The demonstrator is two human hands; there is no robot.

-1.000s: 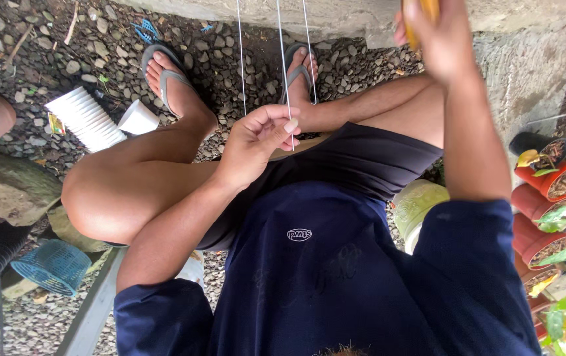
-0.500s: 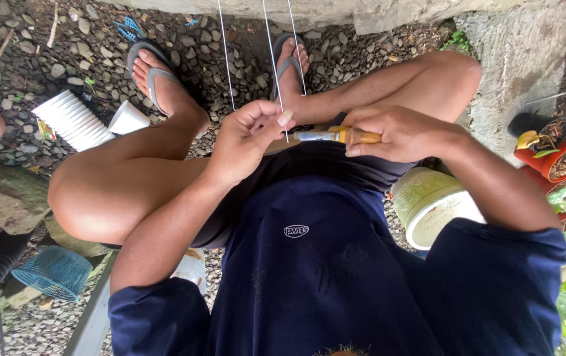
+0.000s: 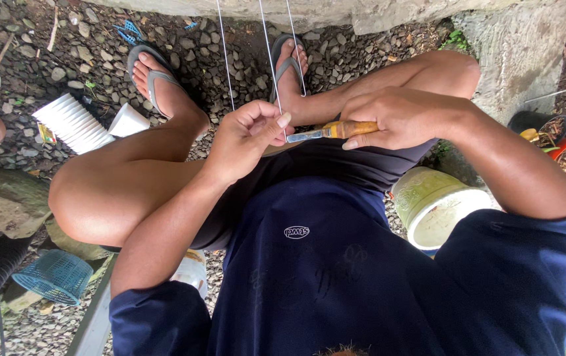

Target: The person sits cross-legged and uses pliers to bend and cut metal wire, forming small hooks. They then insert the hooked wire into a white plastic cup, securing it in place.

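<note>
Left hand (image 3: 250, 135) pinches thin strings (image 3: 271, 59); right hand (image 3: 402, 117) grips a yellow-handled knife (image 3: 332, 132) — stacked white cups (image 3: 75, 124), pale bucket (image 3: 438, 207) flank gravel.

A stack of white cups (image 3: 72, 123) lies on the gravel (image 3: 26, 59), with a single white cup (image 3: 126, 120) just beside it. A blue mesh basket (image 3: 52, 275) sits lower left. A pale green bucket (image 3: 442, 206) stands at right, near red pots (image 3: 563, 145).
</note>
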